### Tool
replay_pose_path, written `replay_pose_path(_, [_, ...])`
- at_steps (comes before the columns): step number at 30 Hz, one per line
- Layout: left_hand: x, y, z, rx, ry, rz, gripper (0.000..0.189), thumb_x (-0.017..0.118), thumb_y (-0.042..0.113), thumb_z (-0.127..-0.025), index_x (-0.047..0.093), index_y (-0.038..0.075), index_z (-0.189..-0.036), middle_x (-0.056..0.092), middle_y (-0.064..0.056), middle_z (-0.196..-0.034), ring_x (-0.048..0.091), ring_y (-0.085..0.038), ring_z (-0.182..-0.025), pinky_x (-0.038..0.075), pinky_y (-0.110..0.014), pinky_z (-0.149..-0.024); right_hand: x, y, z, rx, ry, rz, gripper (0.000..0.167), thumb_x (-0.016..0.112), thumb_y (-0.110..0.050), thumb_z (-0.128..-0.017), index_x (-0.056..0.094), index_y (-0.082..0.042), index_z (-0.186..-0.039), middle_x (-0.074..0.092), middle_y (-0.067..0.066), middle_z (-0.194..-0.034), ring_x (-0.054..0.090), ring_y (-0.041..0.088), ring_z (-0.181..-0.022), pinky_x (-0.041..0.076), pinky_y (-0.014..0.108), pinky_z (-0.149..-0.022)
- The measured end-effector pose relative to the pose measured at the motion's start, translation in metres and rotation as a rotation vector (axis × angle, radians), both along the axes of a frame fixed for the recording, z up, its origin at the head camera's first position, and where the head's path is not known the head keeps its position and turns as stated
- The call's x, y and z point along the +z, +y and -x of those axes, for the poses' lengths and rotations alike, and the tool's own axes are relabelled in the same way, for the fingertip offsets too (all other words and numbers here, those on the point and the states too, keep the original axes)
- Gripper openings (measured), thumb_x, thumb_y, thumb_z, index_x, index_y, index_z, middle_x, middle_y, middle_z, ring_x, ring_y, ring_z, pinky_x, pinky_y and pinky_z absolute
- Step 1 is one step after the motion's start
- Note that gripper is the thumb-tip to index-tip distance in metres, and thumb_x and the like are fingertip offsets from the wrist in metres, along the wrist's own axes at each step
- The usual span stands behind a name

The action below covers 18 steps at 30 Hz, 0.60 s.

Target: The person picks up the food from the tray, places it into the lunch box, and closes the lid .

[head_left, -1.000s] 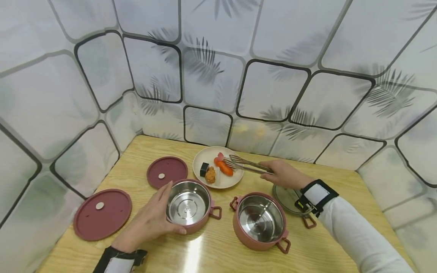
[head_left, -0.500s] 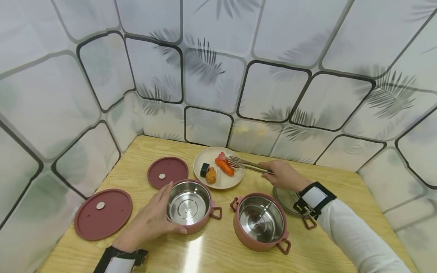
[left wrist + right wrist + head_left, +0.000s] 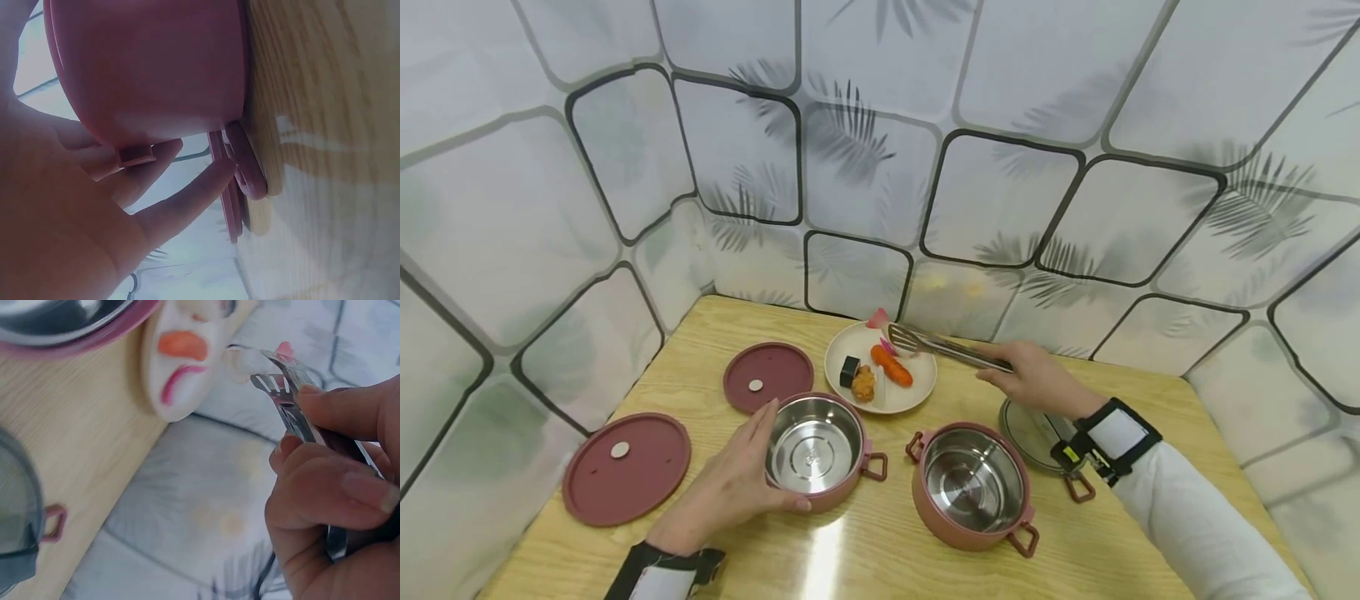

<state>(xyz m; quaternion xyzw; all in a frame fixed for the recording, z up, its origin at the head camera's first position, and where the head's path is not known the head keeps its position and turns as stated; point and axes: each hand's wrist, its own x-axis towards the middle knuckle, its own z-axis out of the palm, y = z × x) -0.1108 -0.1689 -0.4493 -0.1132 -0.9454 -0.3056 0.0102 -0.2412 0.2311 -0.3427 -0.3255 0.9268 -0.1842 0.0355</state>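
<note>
My left hand [image 3: 730,479] grips the left side of a pink pot [image 3: 871,457] with a steel inside, thumb at the front and fingers along the far side. In the left wrist view the pot wall [image 3: 156,62] stands close to those fingers. My right hand [image 3: 1033,379] holds metal tongs [image 3: 955,349]. At the tongs' tips, above the back of a cream plate [image 3: 835,346], is a pale piece with a pink tail [image 3: 878,318], shrimp-like. On the plate lie an orange piece [image 3: 892,367], a brown fried piece [image 3: 863,383], a black-wrapped block [image 3: 850,372] and a white-and-pink piece.
A second pink pot [image 3: 970,537] with two handles stands right of the first. Beside it lies a glass lid [image 3: 1026,433], partly under my right wrist. Two dark red round lids [image 3: 767,371] lie at the left. A patterned curtain [image 3: 865,183] rises behind the table [image 3: 880,567].
The tongs have closed on the pale pink-tailed piece and lifted it from the plate. My right hand has moved slightly right. My left hand stays at the pot.
</note>
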Motion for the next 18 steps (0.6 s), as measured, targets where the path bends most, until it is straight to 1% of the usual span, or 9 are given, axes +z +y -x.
replay_pose_path(1, [0.000,0.000,0.000,0.000,-0.006,-0.002,0.143,0.078,0.079,-0.055,0.015,0.001,-0.158,0.026,-0.026,-0.160,0.034,-0.044,-0.143,0.038,-0.060,-0.110,0.003,-0.001,-0.002,0.006,0.000,0.004,0.046,0.061,-0.024,-0.099,0.055,-0.006,-0.141,0.058,-0.006,-0.069,0.040,0.002,-0.052,0.041,0.029,-0.068])
replay_pose_path(2, [0.000,0.000,0.000,0.001,-0.012,-0.003,0.143,0.078,0.078,-0.055,0.015,0.002,-0.158,0.025,-0.025,-0.160,0.033,-0.044,-0.144,0.037,-0.060,-0.111,0.006,-0.003,-0.003,0.018,0.002,0.010,0.046,0.061,-0.025,-0.099,0.054,-0.007,-0.142,0.054,-0.008,-0.066,0.038,0.001,-0.052,0.040,0.028,-0.068])
replay_pose_path(5, [0.000,0.000,0.000,0.008,-0.025,-0.010,0.144,0.079,0.077,-0.055,0.013,0.004,-0.159,0.024,-0.023,-0.161,0.032,-0.042,-0.145,0.036,-0.059,-0.112,0.012,-0.011,-0.011,0.070,0.014,0.050,0.044,0.062,-0.025,-0.099,0.057,-0.008,-0.140,0.053,-0.010,-0.068,0.040,0.000,-0.054,0.040,0.026,-0.065])
replay_pose_path(8, [-0.001,0.000,0.000,0.013,-0.020,-0.021,0.144,0.080,0.077,-0.054,0.012,0.005,-0.159,0.025,-0.023,-0.161,0.033,-0.041,-0.145,0.037,-0.059,-0.112,0.017,-0.019,-0.021,0.119,-0.014,0.079,0.043,0.062,-0.026,-0.098,0.058,-0.010,-0.139,0.053,-0.009,-0.073,0.041,0.001,-0.057,0.040,0.023,-0.062])
replay_pose_path(11, [-0.002,0.000,0.000,0.013,-0.011,-0.032,0.145,0.080,0.077,-0.054,0.009,0.006,-0.160,0.028,-0.023,-0.160,0.036,-0.041,-0.143,0.038,-0.059,-0.111,0.020,-0.027,-0.031,0.166,-0.073,0.088,0.044,0.061,-0.029,-0.099,0.057,-0.013,-0.140,0.054,-0.009,-0.077,0.044,0.001,-0.061,0.040,0.022,-0.061])
replay_pose_path(13, [-0.003,0.000,0.000,0.009,-0.008,-0.041,0.147,0.080,0.077,-0.054,0.005,0.008,-0.160,0.028,-0.023,-0.160,0.036,-0.042,-0.143,0.038,-0.060,-0.110,0.020,-0.032,-0.037,0.208,-0.134,0.097,0.044,0.060,-0.029,-0.100,0.057,-0.014,-0.141,0.060,-0.009,-0.085,0.048,0.002,-0.064,0.042,0.021,-0.062])
replay_pose_path(15, [-0.003,-0.001,0.000,0.007,-0.004,-0.052,0.148,0.082,0.075,-0.054,0.000,0.012,-0.160,0.028,-0.023,-0.160,0.036,-0.041,-0.143,0.037,-0.059,-0.111,0.019,-0.037,-0.043,0.248,-0.197,0.107,0.044,0.059,-0.030,-0.100,0.056,-0.014,-0.141,0.064,-0.008,-0.091,0.050,0.002,-0.067,0.044,0.021,-0.063])
replay_pose_path(18, [-0.004,-0.001,0.000,0.011,0.000,-0.074,0.152,0.085,0.071,-0.051,-0.009,0.021,-0.160,0.027,-0.020,-0.161,0.036,-0.040,-0.143,0.037,-0.059,-0.111,0.013,-0.044,-0.049,0.293,-0.284,0.111,0.042,0.058,-0.030,-0.100,0.058,-0.015,-0.140,0.069,-0.005,-0.100,0.054,0.003,-0.072,0.045,0.021,-0.065])
